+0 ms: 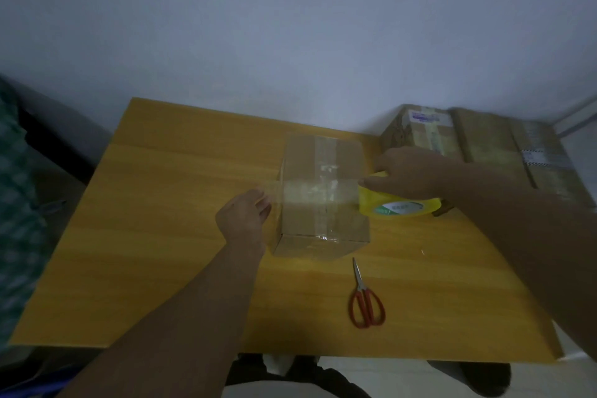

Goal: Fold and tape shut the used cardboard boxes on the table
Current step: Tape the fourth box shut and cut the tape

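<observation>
Plain grey wall backs a yellow wooden table [161,236], where a closed cardboard box [319,200] sits at centre with more boxes [478,142] stacked at two o'clock and red scissors [366,299] at five o'clock. My right hand [410,174] grips the yellow tape roll [400,203] at the box's three o'clock edge, while my left hand [244,220] pinches the clear tape strip [310,192] at nine o'clock. If my pull slackens, I think the tape could wrinkle or stick crooked across the lid.
</observation>
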